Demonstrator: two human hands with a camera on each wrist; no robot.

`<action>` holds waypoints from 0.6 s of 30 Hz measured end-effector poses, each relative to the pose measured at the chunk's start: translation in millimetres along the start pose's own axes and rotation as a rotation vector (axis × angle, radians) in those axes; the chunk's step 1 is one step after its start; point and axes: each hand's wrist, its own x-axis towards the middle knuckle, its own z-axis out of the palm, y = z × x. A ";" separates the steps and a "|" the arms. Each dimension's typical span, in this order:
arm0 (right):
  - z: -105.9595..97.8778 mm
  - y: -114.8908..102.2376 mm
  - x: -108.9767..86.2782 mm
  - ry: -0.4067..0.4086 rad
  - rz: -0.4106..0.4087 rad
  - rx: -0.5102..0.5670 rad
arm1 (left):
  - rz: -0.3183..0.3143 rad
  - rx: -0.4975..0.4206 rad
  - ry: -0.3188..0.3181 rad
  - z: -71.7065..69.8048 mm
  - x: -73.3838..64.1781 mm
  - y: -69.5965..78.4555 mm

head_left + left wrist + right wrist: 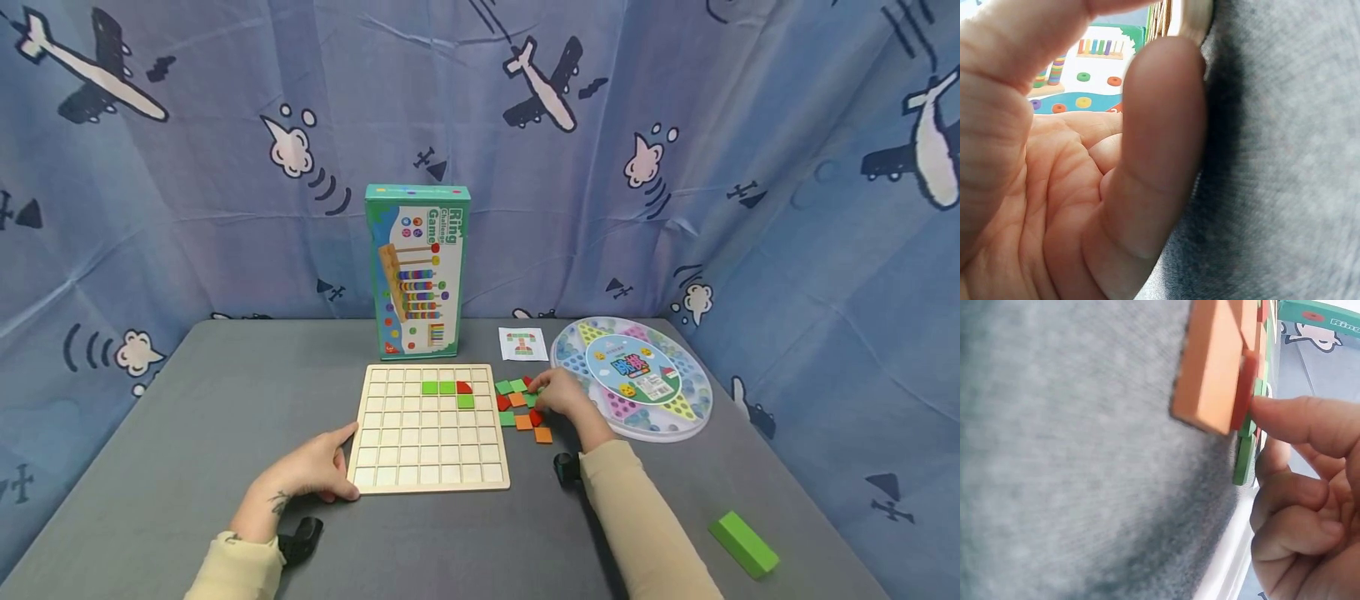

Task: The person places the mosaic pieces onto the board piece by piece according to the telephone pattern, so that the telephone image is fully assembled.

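A pale wooden grid board [431,488] lies flat on the table. In its upper part sit several pieces: green square tiles [430,388] and a red rounded tile [464,387]. At the board's left edge, my left hand [315,462] touches the frame with index finger and thumb spread apart. My right hand [561,393] is over a loose heap of green, red and orange tiles [522,422] beside the board. The right wrist view has the thumb [1279,415] against red and green tiles [1243,459], other fingers curled; whether a tile is pinched is hidden.
Behind the board stands a green Ring Challenge Game box [418,271]. A small pattern card [522,343] lies to its right. A round Chinese checkers board [637,379] is at the right, and a green block [744,543] lies near the front right.
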 end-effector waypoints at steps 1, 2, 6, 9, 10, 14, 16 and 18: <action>0.2 0.1 0.6 -0.002 0.011 -0.003 | -0.002 -0.001 -0.001 0.1 -0.1 0.4; 0.4 0.2 0.9 -0.005 0.020 -0.003 | -0.002 -0.002 -0.001 0.1 -0.1 0.7; 0.0 -0.4 1.2 -0.012 0.028 -0.009 | -0.004 -0.005 -0.001 0.0 -0.7 2.2; -0.5 -0.8 1.3 -0.015 0.028 -0.020 | 0.006 -0.010 -0.004 -0.1 -1.5 2.4; -0.7 -0.7 1.5 -0.015 0.027 -0.028 | 0.010 -0.011 -0.006 -0.1 -1.8 2.5; -2.1 0.1 2.0 -0.005 0.011 -0.078 | 0.015 -0.013 -0.011 -0.4 -1.8 2.2; -3.3 0.4 1.4 0.004 0.017 -0.102 | 0.012 -0.010 -0.012 -0.6 -1.5 1.8; -4.5 -0.2 0.4 0.020 0.026 -0.106 | 0.007 -0.008 -0.012 -0.7 -1.1 1.6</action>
